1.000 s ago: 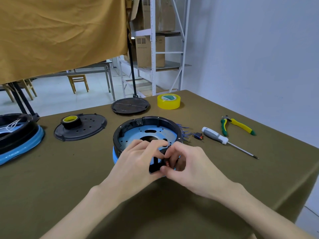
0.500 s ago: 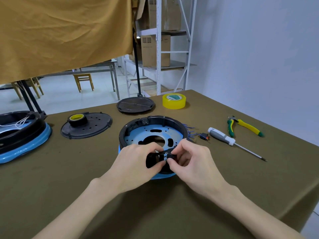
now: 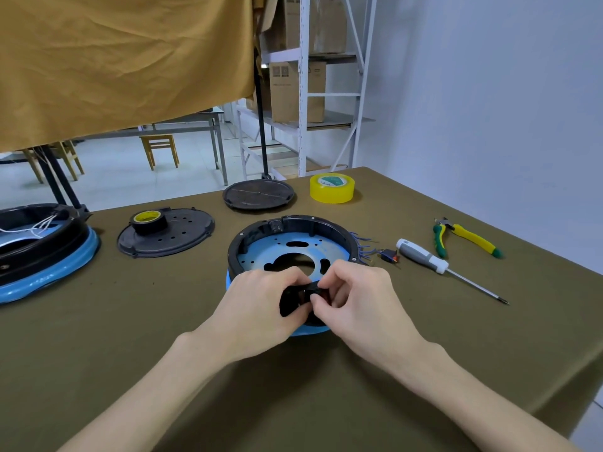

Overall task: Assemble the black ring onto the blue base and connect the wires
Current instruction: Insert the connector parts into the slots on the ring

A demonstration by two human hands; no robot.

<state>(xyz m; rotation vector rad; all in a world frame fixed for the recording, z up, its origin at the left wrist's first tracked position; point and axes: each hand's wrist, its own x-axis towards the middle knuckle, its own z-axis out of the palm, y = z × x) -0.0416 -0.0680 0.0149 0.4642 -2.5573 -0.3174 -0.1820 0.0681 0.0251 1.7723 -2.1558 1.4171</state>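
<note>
At the far left of the olive-green cloth-covered table (image 3: pixel 130 337) sits a second black-and-blue round housing (image 3: pixel 42 252) with white wires inside. Next comes a flat perforated black disc (image 3: pixel 182 238) carrying a small roll of black tape with a yellow core (image 3: pixel 148 221). Farther back lie a ribbed round black lid (image 3: pixel 258 194) and a yellow roll of clear tape (image 3: pixel 332 188).

In the middle, the black plastic ring (image 3: pixel 303 223) sits on the blue base plate (image 3: pixel 293 247); blue wires (image 3: pixel 363 246) stick out at its right.

At the ring's near rim, the left hand (image 3: pixel 261 308) and right hand (image 3: pixel 362 298) meet, fingers curled, pinching a small black part between them.

Rightward lie a small black-and-red switch (image 3: pixel 389 256), a grey-handled screwdriver (image 3: pixel 424 261) and yellow-and-green pliers (image 3: pixel 466 241).

Behind hang a mustard cloth (image 3: pixel 124 60), white metal shelving with cardboard boxes (image 3: pixel 303 89), and a pale wall (image 3: pixel 489 109).
</note>
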